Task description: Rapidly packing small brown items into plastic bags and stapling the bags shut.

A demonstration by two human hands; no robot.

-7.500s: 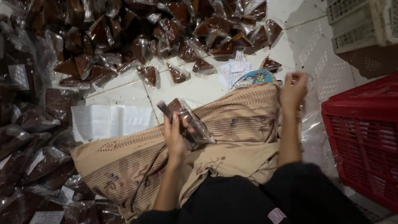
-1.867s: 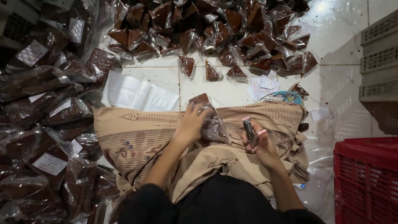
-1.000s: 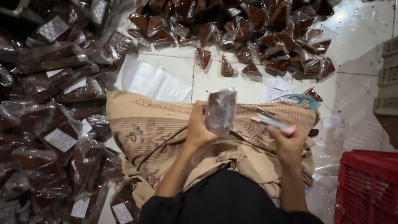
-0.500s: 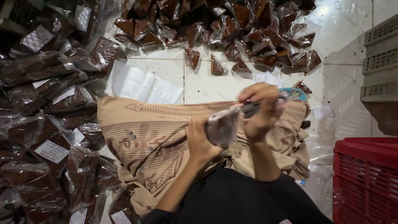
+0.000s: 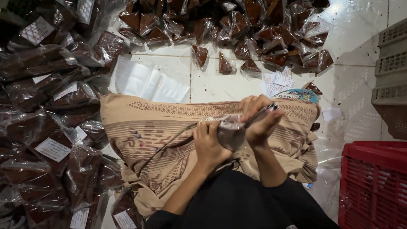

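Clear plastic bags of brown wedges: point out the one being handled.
The clear plastic bag with a brown wedge over the tan patterned cloth, gripped between the left hand and right hand; the others lie on the floor.

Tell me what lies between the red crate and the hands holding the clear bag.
In the head view, between the red crate and the hands lies only patterned tan cloth, then crumpled clear plastic on the floor.

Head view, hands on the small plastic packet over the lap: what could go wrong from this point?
The left hand grips the clear plastic packet while the right hand presses a thin dark tool at its top. The tool lies close to the fingers and might catch them. The film looks thin; hard squeezing may tear it and drop brown contents onto the patterned cloth. Packed bags crowd the left side, so an elbow could topple them.
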